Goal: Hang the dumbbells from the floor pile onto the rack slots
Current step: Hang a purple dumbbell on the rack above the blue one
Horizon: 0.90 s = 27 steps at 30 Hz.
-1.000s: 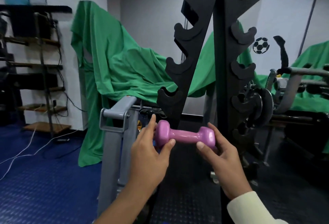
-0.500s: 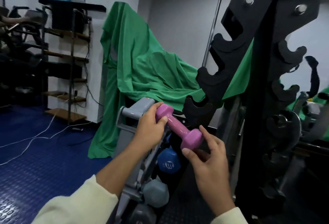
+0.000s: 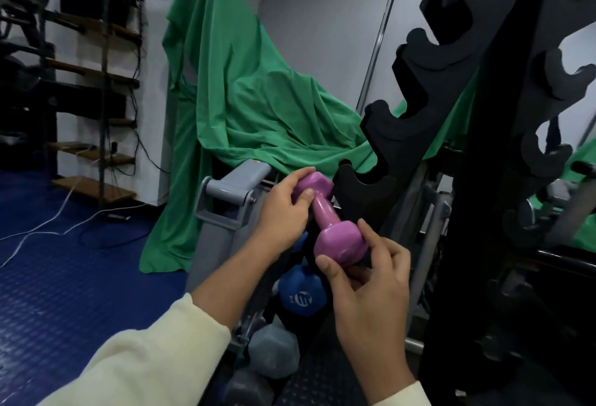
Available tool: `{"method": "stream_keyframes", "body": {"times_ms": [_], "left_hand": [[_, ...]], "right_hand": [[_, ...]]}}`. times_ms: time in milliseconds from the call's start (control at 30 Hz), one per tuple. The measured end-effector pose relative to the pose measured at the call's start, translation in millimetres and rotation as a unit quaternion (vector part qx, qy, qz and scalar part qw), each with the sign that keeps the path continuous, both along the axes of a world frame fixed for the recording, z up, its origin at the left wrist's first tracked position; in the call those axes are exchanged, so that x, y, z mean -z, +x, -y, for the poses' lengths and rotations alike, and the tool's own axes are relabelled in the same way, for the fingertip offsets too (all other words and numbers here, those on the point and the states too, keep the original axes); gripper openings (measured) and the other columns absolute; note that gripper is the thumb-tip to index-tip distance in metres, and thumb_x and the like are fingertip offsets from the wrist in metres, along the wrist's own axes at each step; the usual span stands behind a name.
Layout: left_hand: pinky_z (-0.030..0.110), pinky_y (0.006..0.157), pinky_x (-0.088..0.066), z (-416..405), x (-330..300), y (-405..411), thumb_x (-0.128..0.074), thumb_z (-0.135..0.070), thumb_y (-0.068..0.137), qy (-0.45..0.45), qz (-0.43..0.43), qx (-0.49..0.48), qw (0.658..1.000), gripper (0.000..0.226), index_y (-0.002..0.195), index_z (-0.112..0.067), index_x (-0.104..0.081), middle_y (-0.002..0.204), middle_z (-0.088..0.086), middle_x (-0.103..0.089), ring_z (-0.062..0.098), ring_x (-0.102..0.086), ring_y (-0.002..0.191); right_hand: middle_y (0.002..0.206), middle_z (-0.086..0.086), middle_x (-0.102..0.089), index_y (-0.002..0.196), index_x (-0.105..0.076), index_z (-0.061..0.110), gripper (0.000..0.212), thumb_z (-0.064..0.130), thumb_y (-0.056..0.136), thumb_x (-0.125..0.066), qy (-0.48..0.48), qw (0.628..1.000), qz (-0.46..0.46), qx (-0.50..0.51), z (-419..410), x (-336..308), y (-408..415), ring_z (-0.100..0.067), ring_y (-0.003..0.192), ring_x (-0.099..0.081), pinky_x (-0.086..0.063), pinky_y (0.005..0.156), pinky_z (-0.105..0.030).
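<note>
We grip the pink dumbbell (image 3: 329, 222) with left hand (image 3: 283, 212) and right hand (image 3: 371, 280), black rack (image 3: 419, 109) at one o'clock, blue dumbbell (image 3: 301, 293) below.

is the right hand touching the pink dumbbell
Touching. The head view shows the right hand with its thumb and fingers wrapped round the near head of the pink dumbbell, no gap between them.

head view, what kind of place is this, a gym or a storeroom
Most likely a small gym or workout room: a black notched dumbbell rack, a pink dumbbell held in both hands beside blue and grey ones already racked, and blue studded rubber flooring.
</note>
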<state>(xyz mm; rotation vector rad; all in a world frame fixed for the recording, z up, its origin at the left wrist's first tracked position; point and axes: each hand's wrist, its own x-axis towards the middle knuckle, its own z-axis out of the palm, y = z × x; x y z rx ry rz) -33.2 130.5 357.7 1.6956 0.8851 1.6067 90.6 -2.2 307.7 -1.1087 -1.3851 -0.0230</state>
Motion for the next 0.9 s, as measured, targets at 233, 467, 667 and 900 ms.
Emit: {"method": "stream_keyframes", "body": {"times_ms": [233, 467, 667, 900], "left_hand": [[0.042, 0.109, -0.051, -9.9, 15.3, -3.8, -0.065, -0.037, 0.097, 0.031, 0.021, 0.034, 0.999, 0.056, 0.151, -0.036, -0.05, 0.135, -0.003, -0.066, 0.011, -0.065, 0.122], [0.049, 0.106, -0.053, -17.3, 31.0, 2.9, -0.06, -0.016, 0.104, -0.01, 0.155, 0.101, 0.983, 0.037, 0.141, -0.011, -0.06, 0.128, 0.008, -0.072, 0.026, -0.069, 0.119], [0.043, 0.104, -0.055, -28.7, 29.6, 10.7, -0.058, -0.012, 0.104, -0.018, 0.172, 0.1, 0.98, 0.036, 0.14, -0.009, -0.059, 0.126, 0.01, -0.072, 0.027, -0.069, 0.118], [0.049, 0.105, -0.054, -47.0, 24.4, 24.5, -0.06, -0.016, 0.104, -0.052, 0.137, 0.125, 0.981, 0.036, 0.139, -0.007, -0.061, 0.124, 0.01, -0.073, 0.029, -0.069, 0.119]], "right_hand": [[0.155, 0.005, -0.034, 0.156, -0.04, 0.048, 0.087, 0.031, 0.084, -0.086, 0.008, 0.966, 0.236, 0.107, 16.2, 7.0, 15.1, -0.01, 0.101, -0.062, -0.064, 0.076, -0.04], [0.146, -0.002, -0.049, 0.145, -0.052, 0.048, 0.084, 0.014, 0.079, -0.09, 0.045, 0.945, 0.298, 0.124, 4.4, -5.4, 27.6, -0.019, 0.092, -0.065, -0.063, 0.076, -0.041], [0.135, 0.0, -0.051, 0.143, -0.06, 0.042, 0.078, 0.014, 0.078, -0.091, 0.052, 0.956, 0.27, 0.103, -5.7, -11.6, 17.0, -0.012, 0.089, -0.061, -0.063, 0.078, -0.042], [0.113, 0.011, -0.036, 0.148, -0.052, 0.046, 0.076, 0.031, 0.083, -0.088, 0.018, 0.971, 0.215, 0.105, -15.4, -21.8, -2.6, -0.009, 0.071, -0.06, -0.059, 0.068, -0.026]]}}
